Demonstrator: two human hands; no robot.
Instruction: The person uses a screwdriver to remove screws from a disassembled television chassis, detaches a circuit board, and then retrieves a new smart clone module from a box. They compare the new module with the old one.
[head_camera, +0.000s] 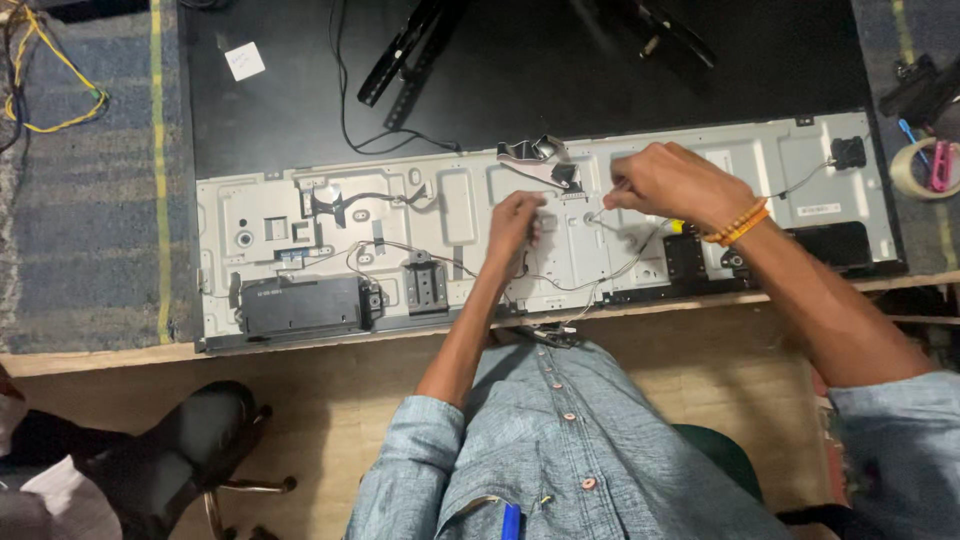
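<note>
Two hands worked the metal back panel (450, 210): my left hand (515, 222) pressed flat to steady it, my right hand (665, 180) pinched together on the thin wire (610, 222) just below.

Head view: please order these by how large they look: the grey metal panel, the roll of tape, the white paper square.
1. grey metal panel
2. roll of tape, cut by the edge
3. white paper square
</note>
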